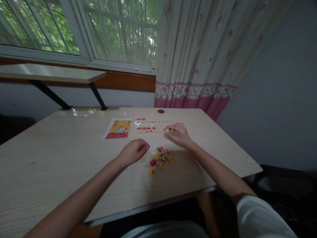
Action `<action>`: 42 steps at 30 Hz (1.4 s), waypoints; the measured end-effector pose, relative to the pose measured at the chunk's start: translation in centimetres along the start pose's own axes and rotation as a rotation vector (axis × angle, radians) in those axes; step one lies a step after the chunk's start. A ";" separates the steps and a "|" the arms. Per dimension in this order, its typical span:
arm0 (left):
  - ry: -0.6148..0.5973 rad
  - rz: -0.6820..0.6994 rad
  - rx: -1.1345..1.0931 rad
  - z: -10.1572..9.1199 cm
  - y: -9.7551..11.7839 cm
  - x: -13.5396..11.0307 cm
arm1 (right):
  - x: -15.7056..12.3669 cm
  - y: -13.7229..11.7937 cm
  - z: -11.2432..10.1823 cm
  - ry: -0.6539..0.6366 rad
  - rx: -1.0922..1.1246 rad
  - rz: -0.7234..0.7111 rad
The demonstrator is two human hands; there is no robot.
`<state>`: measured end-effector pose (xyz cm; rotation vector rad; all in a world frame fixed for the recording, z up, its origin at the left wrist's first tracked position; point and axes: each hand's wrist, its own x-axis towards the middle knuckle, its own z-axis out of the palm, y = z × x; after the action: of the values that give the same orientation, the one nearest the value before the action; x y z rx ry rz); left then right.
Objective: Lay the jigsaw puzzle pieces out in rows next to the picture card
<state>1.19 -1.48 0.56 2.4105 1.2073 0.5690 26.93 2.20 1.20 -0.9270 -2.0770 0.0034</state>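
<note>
Right hand [178,134], fingers outstretched, touches a red-and-yellow puzzle piece [164,129] ending the sorted rows [148,128] near the far edge of the desk [61,148]; left hand [133,152] rests clenched beside the loose pile [162,159].

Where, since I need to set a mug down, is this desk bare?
Bare: the wide stretch left of the reference picture and left hand, and the strip right of the right hand. Crowded: the middle, around the piece rows and loose puzzle pile.

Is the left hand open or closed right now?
Closed: the left hand rests on the pale wooden table, curled into a loose fist.
</note>
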 end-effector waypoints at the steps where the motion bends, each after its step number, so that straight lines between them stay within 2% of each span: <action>1: -0.004 0.000 -0.003 0.0 0.0 0.0 | 0.1 0.7 0.3 -0.037 -0.012 0.049; 6: -0.010 -0.005 -0.003 0.0 0.3 0.1 | 0.2 3.6 2.1 -0.237 -0.060 0.263; 9: -0.006 -0.004 -0.010 0.0 0.3 0.1 | 0.2 4.0 2.7 -0.280 -0.105 0.322; 31: 0.003 -0.004 -0.046 0.0 0.2 0.1 | 0.5 3.5 3.6 -0.270 -0.110 0.277; 35: -0.015 0.023 -0.041 -0.2 0.5 0.0 | 0.4 2.5 3.0 -0.260 -0.093 0.198; 42: -0.020 0.110 0.023 0.6 0.9 -0.3 | -0.3 -1.8 1.7 -0.386 0.000 -0.125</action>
<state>1.92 -2.36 0.50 2.5082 1.0844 0.5651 24.76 1.28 0.46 -0.8447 -2.4878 0.1252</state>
